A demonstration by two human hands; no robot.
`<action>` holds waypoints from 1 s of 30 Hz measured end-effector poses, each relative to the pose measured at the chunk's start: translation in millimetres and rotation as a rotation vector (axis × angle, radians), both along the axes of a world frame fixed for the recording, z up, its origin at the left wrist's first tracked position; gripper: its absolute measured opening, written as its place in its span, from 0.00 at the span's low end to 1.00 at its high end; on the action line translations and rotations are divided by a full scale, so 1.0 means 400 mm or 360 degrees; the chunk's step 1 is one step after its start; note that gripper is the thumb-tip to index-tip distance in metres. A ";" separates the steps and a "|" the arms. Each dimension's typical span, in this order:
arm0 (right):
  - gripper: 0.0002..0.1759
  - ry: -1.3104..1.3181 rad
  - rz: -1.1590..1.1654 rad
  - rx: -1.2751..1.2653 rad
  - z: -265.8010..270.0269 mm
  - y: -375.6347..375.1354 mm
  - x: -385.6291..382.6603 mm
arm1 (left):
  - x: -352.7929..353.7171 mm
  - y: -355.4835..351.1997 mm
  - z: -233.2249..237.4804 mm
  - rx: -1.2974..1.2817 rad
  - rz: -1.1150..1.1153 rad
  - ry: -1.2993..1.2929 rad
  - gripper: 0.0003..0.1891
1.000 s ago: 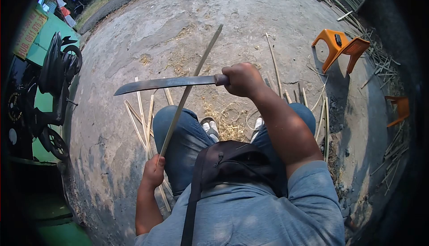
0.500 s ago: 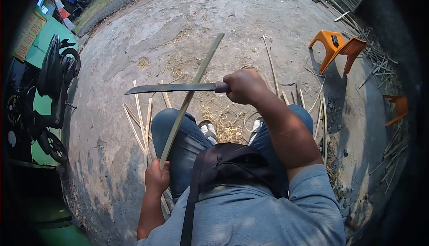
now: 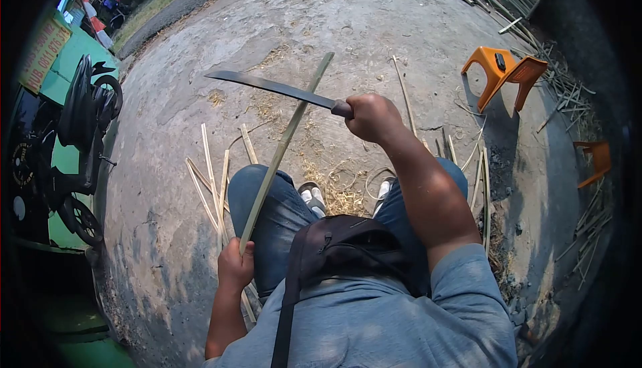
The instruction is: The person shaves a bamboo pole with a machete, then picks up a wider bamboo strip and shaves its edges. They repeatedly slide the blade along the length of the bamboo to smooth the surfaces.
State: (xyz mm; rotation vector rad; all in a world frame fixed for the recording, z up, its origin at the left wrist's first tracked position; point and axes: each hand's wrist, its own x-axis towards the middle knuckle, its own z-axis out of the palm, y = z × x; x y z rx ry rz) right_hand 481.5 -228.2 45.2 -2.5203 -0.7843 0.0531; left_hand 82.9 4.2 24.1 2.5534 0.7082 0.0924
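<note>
My left hand [image 3: 236,265] is closed round the lower end of a long bamboo strip [image 3: 277,156], which slants up and away past my left knee. My right hand [image 3: 376,119] grips the dark handle of a machete [image 3: 274,87]. Its long blade points left and crosses the strip near the upper end, with the tip tilted a little away from me. Several pale bamboo strips [image 3: 223,191] lie beside my left leg, and more strips [image 3: 486,191] are at my right.
Shavings [image 3: 344,197] litter the concrete between my feet. An orange plastic chair [image 3: 491,70] with a small black object [image 3: 500,60] on it stands at the front right. Cut bamboo pieces [image 3: 572,104] are heaped along the right side. A motorcycle [image 3: 77,120] is parked at the left.
My right hand has moved slightly, and the machete has shifted farther up the bamboo strip, its tip swinging away from me. My left hand has stayed in place on the strip.
</note>
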 end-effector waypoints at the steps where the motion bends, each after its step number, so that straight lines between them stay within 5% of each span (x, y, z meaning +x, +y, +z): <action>1: 0.07 -0.0049 0.0087 -0.0022 0.004 0.001 -0.008 | 0.000 0.001 -0.002 -0.0023 -0.0001 -0.0008 0.34; 7: 0.05 -0.0332 0.0311 -0.0115 0.030 -0.007 -0.015 | -0.001 0.006 -0.007 -0.0013 -0.0039 -0.0040 0.34; 11: 0.08 0.0010 -0.0220 0.0080 -0.013 -0.025 0.069 | -0.002 0.009 -0.005 -0.0020 -0.0035 -0.0038 0.35; 15: 0.09 0.0009 -0.0344 0.0091 -0.013 -0.043 0.082 | 0.001 0.011 0.015 -0.0063 -0.0038 -0.0007 0.35; 25: 0.05 -0.0338 0.0534 -0.0115 0.007 0.023 -0.054 | 0.008 0.027 0.034 -0.0184 -0.0061 0.0101 0.37; 30: 0.05 -0.0162 0.0420 -0.0133 0.007 0.030 -0.038 | -0.003 0.061 0.019 -0.0259 -0.0105 0.0089 0.37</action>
